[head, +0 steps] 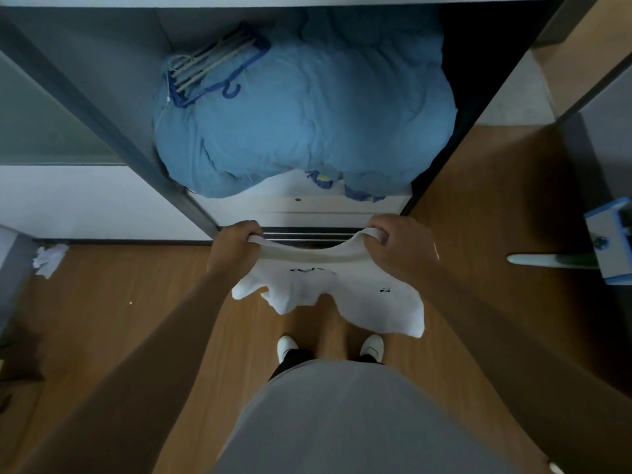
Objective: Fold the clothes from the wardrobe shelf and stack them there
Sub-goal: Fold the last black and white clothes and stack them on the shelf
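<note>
Two hands hold one white garment in the air in front of an open wardrobe. The left hand [236, 244] has its fingers curled over the top edge of the white T-shirt [328, 292] at one side of the neck opening, and the right hand [396, 248] grips the same edge at the other side, so the collar band sags in a curve between them. The rest of the shirt hangs down in loose, uneven folds above the wooden floor [136, 302], with small dark print showing on the cloth (too small to read). It touches neither shelf nor floor.

Just beyond the hands is the white front edge of the wardrobe shelf [297, 203]. On the shelf lies a bulky blue duvet [307, 114] that fills most of its width, and a bundle of blue and pale hangers [212, 70] rests on the duvet's left rear part.

Below the shirt stand two white shoes [287, 347]. A crumpled white scrap [49, 260] lies on the floor at the far left, against the wall. At the right edge a blue-and-white object with a pale handle [608, 241] juts in; I cannot tell what it is.
</note>
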A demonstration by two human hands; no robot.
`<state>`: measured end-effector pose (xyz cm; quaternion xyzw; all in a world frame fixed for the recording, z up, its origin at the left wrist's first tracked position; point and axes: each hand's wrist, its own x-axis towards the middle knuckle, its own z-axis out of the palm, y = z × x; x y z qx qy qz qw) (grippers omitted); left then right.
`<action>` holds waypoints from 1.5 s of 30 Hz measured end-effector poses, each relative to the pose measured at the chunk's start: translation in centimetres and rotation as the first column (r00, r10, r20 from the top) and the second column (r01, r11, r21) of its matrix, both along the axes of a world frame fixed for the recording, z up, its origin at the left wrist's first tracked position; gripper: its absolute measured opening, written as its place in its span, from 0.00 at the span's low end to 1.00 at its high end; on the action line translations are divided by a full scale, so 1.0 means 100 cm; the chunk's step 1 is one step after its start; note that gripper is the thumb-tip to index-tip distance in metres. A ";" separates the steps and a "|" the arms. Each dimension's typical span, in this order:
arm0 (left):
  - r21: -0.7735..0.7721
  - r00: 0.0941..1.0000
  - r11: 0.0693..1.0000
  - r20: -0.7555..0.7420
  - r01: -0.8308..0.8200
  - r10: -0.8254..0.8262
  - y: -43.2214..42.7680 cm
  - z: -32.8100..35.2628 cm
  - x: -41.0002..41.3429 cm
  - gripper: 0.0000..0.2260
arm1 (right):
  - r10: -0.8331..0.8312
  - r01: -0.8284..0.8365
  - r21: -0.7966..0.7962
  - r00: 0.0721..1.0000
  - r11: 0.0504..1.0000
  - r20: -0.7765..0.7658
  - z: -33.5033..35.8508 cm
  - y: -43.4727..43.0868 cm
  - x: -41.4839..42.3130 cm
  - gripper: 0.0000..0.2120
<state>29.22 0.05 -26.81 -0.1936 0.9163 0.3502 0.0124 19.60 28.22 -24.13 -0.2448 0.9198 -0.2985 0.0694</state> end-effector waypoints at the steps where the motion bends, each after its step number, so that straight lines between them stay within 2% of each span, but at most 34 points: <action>1: 0.071 0.999 0.997 -0.025 0.028 -0.026 -0.001 -0.001 0.002 0.08 | 0.023 -0.023 0.072 1.000 0.997 -0.004 -0.003 0.007 -0.002 0.14; 3: 0.141 0.999 0.989 -0.036 0.036 -0.032 -0.006 -0.007 0.006 0.07 | 0.089 -0.100 0.121 0.992 0.988 0.089 -0.009 0.026 -0.004 0.16; 6: 0.214 0.997 0.974 0.037 -0.072 0.066 -0.013 -0.019 0.009 0.12 | 0.201 -0.223 0.036 0.928 0.974 0.312 -0.010 0.046 -0.004 0.21; 8: 0.265 0.989 0.954 0.084 -0.138 0.120 -0.014 -0.023 0.009 0.12 | 0.243 -0.256 -0.008 0.906 0.967 0.347 -0.010 0.050 -0.004 0.20; 10: 0.284 0.985 0.945 0.104 -0.162 0.138 -0.017 -0.026 0.008 0.13 | 0.271 -0.275 -0.043 0.892 0.961 0.362 -0.012 0.050 -0.005 0.15; 13: 0.148 0.991 0.989 0.136 -0.018 -0.002 -0.026 -0.025 0.007 0.15 | 0.277 -0.271 -0.069 0.893 0.960 0.356 -0.017 0.053 -0.008 0.10; 16: -0.029 0.973 0.981 0.130 0.194 -0.189 -0.030 -0.014 0.008 0.15 | 0.192 -0.177 -0.075 0.922 0.981 0.336 -0.024 0.057 -0.015 0.06; 19: -0.024 0.936 0.952 0.194 0.305 -0.295 -0.028 0.000 0.013 0.25 | 0.052 -0.043 -0.057 0.984 0.997 0.169 -0.026 0.061 -0.023 0.06; 20: -0.022 0.921 0.942 0.219 0.334 -0.321 -0.027 0.003 0.013 0.25 | 0.029 -0.022 -0.060 0.992 0.998 0.123 -0.025 0.061 -0.025 0.08; 22: -0.029 0.918 0.937 0.214 0.348 -0.335 -0.023 0.004 0.012 0.17 | -0.020 0.027 -0.078 0.996 0.997 0.089 -0.023 0.058 -0.028 0.11; 24: -0.028 0.945 0.953 0.139 0.303 -0.297 -0.019 0.008 0.008 0.06 | -0.122 0.131 -0.096 0.987 0.987 0.100 -0.022 0.052 -0.031 0.10; 25: -0.023 0.962 0.966 0.105 0.257 -0.253 -0.017 0.010 0.006 0.05 | -0.188 0.199 -0.105 0.976 0.974 0.107 -0.021 0.049 -0.031 0.08; 28: 0.043 0.997 0.996 0.014 0.082 -0.082 0.000 0.013 0.001 0.13 | -0.353 0.368 -0.127 0.927 0.921 0.130 -0.016 0.034 -0.026 0.06; 31: 0.255 0.995 0.962 -0.010 -0.097 0.103 0.024 0.012 -0.006 0.22 | -0.423 0.456 -0.123 0.878 0.881 0.223 -0.010 0.011 -0.014 0.09; 34: 0.364 0.983 0.914 0.033 -0.181 0.181 0.046 0.010 -0.013 0.23 | -0.415 0.494 -0.145 0.829 0.857 0.374 -0.008 -0.007 -0.001 0.12; 37: 0.395 0.991 0.911 -0.009 -0.116 0.131 0.064 0.012 -0.016 0.21 | -0.352 0.478 -0.186 0.813 0.858 0.465 -0.001 -0.019 0.009 0.12; 41: 0.340 0.996 0.938 -0.034 -0.071 0.087 0.075 0.017 -0.019 0.16 | -0.242 0.453 -0.268 0.788 0.850 0.566 0.011 -0.034 0.018 0.07; 45: 0.354 0.990 0.935 -0.138 0.018 0.033 0.084 0.028 -0.019 0.13 | -0.128 0.407 -0.365 0.795 0.838 0.593 0.023 -0.046 0.027 0.06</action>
